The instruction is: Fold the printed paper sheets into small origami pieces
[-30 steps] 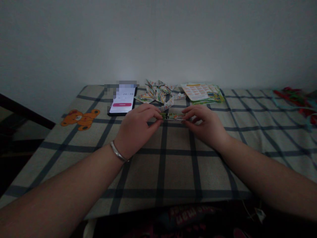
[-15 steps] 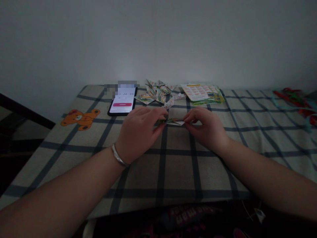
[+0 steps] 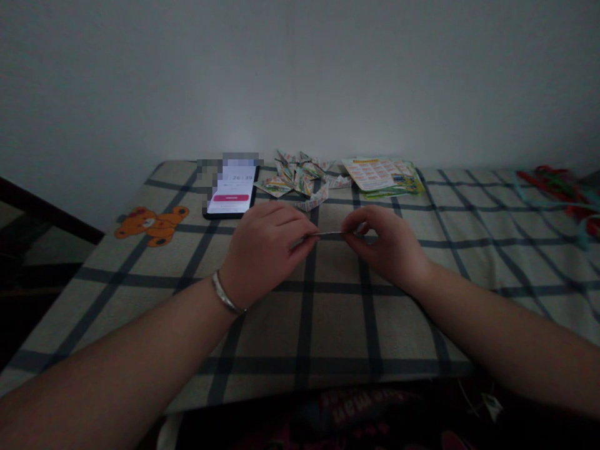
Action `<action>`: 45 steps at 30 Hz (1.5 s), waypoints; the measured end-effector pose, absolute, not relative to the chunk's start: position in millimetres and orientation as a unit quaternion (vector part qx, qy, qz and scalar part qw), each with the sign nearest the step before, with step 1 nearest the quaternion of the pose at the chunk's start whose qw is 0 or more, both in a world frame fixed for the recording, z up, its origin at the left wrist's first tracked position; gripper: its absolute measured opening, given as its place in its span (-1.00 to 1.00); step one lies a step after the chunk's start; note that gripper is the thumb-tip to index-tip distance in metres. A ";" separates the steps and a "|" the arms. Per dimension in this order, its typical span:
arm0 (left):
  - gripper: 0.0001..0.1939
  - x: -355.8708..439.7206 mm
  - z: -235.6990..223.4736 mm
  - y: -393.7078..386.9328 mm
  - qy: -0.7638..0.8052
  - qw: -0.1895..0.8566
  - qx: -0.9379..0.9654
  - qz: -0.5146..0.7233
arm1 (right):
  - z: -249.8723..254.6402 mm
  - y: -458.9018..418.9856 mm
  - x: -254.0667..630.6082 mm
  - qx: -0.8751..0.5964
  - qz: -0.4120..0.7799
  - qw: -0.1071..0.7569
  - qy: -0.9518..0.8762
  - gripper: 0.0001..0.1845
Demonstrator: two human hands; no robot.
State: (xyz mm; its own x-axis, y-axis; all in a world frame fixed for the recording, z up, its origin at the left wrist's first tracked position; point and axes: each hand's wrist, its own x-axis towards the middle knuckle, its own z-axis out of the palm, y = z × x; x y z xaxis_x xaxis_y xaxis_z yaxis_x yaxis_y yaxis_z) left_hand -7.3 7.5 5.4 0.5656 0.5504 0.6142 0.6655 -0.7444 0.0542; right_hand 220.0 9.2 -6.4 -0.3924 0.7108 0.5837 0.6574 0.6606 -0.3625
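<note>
Between my two hands a small piece of folded paper (image 3: 330, 233) is held edge-on, so only a thin pale line of it shows. My left hand (image 3: 272, 250), with a silver bangle on its wrist, pinches the left end between thumb and fingers. At the other end, my right hand (image 3: 385, 240) pinches it with thumb and forefinger. Both hands are just above the checked tablecloth (image 3: 335, 325). Several folded printed paper pieces (image 3: 304, 178) lie in a loose heap beyond my hands. The fingers cover most of the held paper's ends.
A lit phone (image 3: 229, 194) lies behind my left hand, showing a timer. Printed leaflets (image 3: 382, 176) are stacked near the wall (image 3: 300, 75). An orange bear patch (image 3: 152, 225) is at the left, and a red and green bundle (image 3: 562, 190) at the far right.
The held paper has turned from showing its printed and white faces to a thin edge. My right hand has shifted slightly left; my left hand stays nearly in place.
</note>
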 end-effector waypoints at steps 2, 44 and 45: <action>-0.88 -6.6 4.9 7.0 -0.344 0.087 -0.881 -0.314 | -5.9 8.2 218.9 -0.393 0.036 0.364 -0.844 -0.88; -0.86 -6.5 3.0 7.7 -0.384 -0.035 -0.859 -0.336 | -5.1 14.9 221.6 -0.421 0.273 0.377 -0.779 -0.90; -0.86 -6.4 2.9 7.7 -0.383 -0.036 -0.860 -0.337 | -4.3 14.0 221.3 -0.421 0.256 0.377 -0.784 -0.91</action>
